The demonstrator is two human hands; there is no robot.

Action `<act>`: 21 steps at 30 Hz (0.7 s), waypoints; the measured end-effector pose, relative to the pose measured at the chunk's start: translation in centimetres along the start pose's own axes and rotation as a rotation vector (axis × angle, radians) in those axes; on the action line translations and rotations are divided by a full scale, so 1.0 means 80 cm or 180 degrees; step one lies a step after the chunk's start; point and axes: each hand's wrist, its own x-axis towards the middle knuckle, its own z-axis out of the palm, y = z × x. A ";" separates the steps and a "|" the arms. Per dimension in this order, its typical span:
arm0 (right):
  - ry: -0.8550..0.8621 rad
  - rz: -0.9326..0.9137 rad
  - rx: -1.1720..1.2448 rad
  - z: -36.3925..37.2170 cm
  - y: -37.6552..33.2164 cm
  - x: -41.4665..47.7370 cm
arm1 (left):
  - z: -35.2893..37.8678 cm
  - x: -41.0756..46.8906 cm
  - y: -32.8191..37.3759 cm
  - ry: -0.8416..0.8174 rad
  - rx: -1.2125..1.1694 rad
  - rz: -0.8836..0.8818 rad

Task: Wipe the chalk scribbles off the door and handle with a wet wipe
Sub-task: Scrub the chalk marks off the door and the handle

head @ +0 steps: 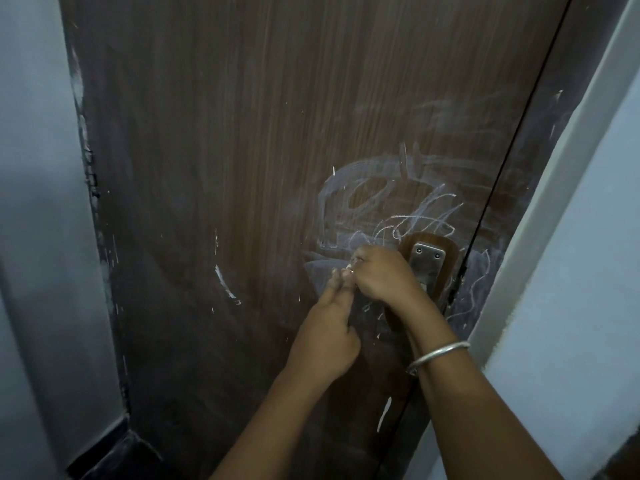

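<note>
Right of centre in the frame, below the chalk scribbles (398, 209) on the door (225, 150), left hand (325, 341) and right hand (381, 275) pinch something small and pale, probably a limp wet wipe (349, 270) best bunched beside the handle plate (427, 261).

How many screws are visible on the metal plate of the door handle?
2: both on the top of the metal plate, one at left, one at right. The right hand may hide others lower.

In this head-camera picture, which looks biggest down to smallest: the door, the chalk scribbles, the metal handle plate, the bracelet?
1. Door
2. Chalk scribbles
3. Bracelet and metal handle plate: too alike to rank, as the bracelet is nearer the camera and the right hand hides part of the plate.
</note>
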 end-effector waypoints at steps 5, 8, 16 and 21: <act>-0.0027 -0.0001 -0.0050 -0.010 0.009 -0.008 | -0.001 0.001 0.001 -0.0174 0.0158 -0.0104; 0.0129 -0.0048 0.0109 -0.008 0.004 -0.007 | -0.003 0.003 0.006 -0.0275 0.0262 -0.0050; 0.0211 -0.0204 -0.0215 -0.001 0.004 -0.004 | -0.006 0.004 0.014 -0.0430 0.0738 -0.0176; 0.0283 0.0008 -0.0621 -0.001 0.008 -0.009 | -0.005 0.006 0.015 -0.0498 0.0808 -0.0273</act>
